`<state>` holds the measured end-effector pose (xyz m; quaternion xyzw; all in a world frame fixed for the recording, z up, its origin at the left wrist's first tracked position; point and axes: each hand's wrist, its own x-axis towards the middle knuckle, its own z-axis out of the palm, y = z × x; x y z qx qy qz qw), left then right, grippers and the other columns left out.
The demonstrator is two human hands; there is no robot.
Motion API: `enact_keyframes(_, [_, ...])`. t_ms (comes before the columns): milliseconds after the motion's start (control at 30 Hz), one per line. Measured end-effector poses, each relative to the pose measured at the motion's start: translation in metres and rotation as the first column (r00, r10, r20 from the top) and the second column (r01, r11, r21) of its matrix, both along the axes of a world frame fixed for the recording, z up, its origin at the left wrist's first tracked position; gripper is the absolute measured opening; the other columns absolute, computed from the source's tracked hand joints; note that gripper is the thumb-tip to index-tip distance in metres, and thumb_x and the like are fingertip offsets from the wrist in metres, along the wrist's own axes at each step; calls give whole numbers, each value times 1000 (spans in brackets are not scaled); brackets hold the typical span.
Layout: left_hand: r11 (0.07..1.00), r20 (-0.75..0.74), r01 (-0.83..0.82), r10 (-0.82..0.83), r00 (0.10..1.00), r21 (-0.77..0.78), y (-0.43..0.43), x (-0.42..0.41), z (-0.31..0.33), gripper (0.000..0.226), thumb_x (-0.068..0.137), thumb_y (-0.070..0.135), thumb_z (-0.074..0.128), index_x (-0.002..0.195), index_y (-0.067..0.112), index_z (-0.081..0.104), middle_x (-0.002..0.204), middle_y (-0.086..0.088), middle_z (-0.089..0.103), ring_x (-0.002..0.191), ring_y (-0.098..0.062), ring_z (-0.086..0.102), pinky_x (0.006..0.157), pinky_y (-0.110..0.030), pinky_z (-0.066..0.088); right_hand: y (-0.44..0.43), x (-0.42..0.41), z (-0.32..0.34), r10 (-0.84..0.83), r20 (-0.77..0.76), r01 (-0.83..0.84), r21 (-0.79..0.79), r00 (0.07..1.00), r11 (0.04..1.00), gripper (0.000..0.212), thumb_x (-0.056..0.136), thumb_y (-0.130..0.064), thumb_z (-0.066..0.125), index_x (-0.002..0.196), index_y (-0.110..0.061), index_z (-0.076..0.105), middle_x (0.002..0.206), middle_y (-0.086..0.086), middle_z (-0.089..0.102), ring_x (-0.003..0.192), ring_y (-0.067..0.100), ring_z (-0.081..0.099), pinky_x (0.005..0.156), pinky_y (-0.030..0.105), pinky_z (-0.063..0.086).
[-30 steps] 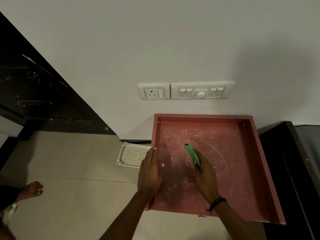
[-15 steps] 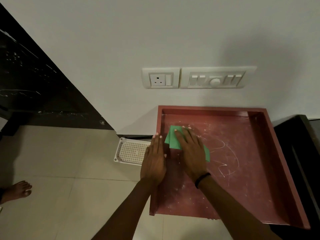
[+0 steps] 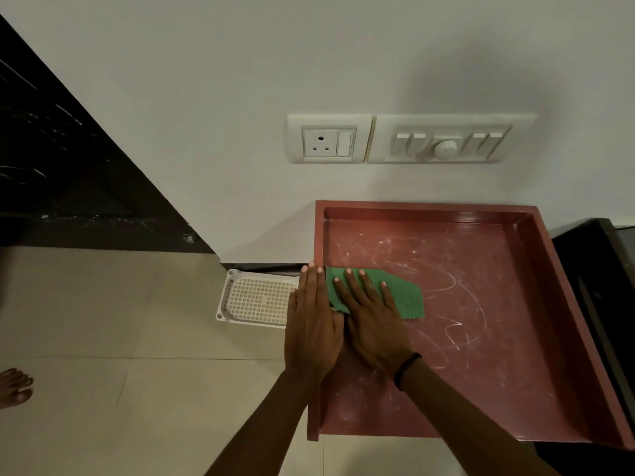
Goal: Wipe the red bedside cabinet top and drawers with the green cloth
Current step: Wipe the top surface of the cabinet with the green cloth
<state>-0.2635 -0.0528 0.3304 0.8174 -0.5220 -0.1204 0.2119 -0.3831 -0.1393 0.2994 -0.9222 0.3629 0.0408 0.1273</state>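
Head view: part of the green cloth [image 3: 407, 297] is hidden under the right hand [image 3: 372, 324], fingers spread flat, pressing it onto the red cabinet top [image 3: 481, 338]. The left hand [image 3: 312, 328] lies flat on the left rim, gripping nothing.

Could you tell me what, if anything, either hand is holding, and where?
Nothing is gripped: the right hand presses flat on the green cloth's left part; the left hand rests on the cabinet's left rim.
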Motion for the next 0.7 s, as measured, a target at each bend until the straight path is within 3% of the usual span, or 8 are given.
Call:
enact_keyframes(233, [998, 20, -19, 20, 1000, -66, -3, 0, -1, 68, 90, 23, 34, 155, 3, 27, 164, -13, 25, 153, -27, 21, 123, -47, 27, -75, 60, 4, -100, 22, 100, -8, 995, 995, 55, 105, -39, 23, 159, -27, 14, 167, -1, 12, 154, 22, 7, 123, 52, 11])
enact_keyframes(333, [1000, 16, -11, 11, 1000, -15, -6, 1, -1, 72, 89, 28, 30, 157, 7, 20, 167, -10, 16, 156, -23, 11, 125, -46, 22, -90, 74, 3, -116, 18, 117, -23, 993, 993, 55, 105, -39, 25, 158, -26, 18, 166, -1, 15, 154, 22, 10, 123, 53, 10])
enact_keyframes(500, [1000, -44, 31, -31, 999, -5, -2, 3, 4, 72, 97, 40, 25, 159, 8, 11, 169, -6, 5, 156, -18, 1, 127, -44, 15, -41, 43, 9, -40, -41, 41, 22, 998, 999, 57, 105, -41, 26, 159, -28, 11, 167, -1, 7, 155, 25, 2, 123, 56, 7])
enact_keyframes(600, [999, -51, 32, -31, 998, 19, -1, 3, 7, 71, 99, 47, 20, 160, 11, 7, 169, -4, 1, 156, -16, -3, 127, -43, 13, 5, 7, 20, 71, -108, -64, 66, 992, 996, 63, 101, -48, 14, 159, -30, -1, 167, 0, -8, 154, 27, -9, 123, 57, 0])
enact_keyframes(700, [997, -15, 31, -30, 999, 66, -2, 3, 8, 72, 99, 49, 16, 160, 14, 2, 169, -2, -4, 156, -15, -7, 127, -42, 11, 64, -33, 23, 120, -112, -116, 42, 986, 992, 63, 98, -44, 33, 157, -31, 18, 166, 1, 13, 152, 30, 13, 120, 60, 15])
